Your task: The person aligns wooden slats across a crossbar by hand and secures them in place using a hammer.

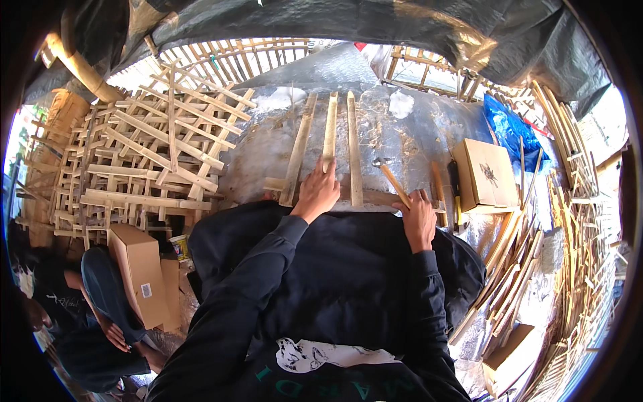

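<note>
The left hand [317, 190] rests with fingers [327, 166] spread flat on the near end of the middle pale bamboo slat [330, 131], whose long axis runs toward twelve o'clock across the silver-foil-covered table [408, 141]. At three o'clock from it, the right hand [418, 218] has its fingers clamped on a wooden-handled hammer [394, 181], head pointing to eleven o'clock

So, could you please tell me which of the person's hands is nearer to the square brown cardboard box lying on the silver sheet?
The right hand: it grips a hammer handle just left of the square brown cardboard box. The left hand rests further left, on the middle bamboo slat.
</note>
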The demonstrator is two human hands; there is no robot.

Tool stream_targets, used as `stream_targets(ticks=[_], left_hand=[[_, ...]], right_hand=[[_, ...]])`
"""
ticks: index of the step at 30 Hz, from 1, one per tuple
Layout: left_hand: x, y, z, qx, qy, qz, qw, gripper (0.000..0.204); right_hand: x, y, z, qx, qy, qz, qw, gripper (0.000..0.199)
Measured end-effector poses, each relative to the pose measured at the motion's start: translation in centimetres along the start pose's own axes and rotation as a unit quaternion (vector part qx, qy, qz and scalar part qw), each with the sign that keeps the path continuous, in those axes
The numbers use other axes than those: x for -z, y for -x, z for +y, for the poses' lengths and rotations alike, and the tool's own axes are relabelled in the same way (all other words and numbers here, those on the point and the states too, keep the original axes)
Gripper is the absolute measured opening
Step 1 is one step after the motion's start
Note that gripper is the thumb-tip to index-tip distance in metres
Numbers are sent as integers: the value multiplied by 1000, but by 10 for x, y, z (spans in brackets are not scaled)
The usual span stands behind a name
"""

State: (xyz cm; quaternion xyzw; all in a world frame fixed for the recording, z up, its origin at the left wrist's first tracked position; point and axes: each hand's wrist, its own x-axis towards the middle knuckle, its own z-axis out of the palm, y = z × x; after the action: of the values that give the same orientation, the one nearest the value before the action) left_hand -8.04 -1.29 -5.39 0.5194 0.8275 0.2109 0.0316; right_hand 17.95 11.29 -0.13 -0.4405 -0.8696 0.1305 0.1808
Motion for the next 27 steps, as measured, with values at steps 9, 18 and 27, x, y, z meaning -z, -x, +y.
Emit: stream_targets(ticks=[9, 18, 27], left_hand=[[52, 10, 24, -179, 63, -88, 978, 59], [54, 4, 24, -223, 7, -32, 974, 40], [69, -7, 25, -205, 7, -62, 977, 31]], right_hand=[[-1, 1, 6, -3, -37, 20, 999, 43], [17, -6, -2, -5, -113, 172, 979, 39], [40, -1, 3, -20, -155, 226, 962, 37]])
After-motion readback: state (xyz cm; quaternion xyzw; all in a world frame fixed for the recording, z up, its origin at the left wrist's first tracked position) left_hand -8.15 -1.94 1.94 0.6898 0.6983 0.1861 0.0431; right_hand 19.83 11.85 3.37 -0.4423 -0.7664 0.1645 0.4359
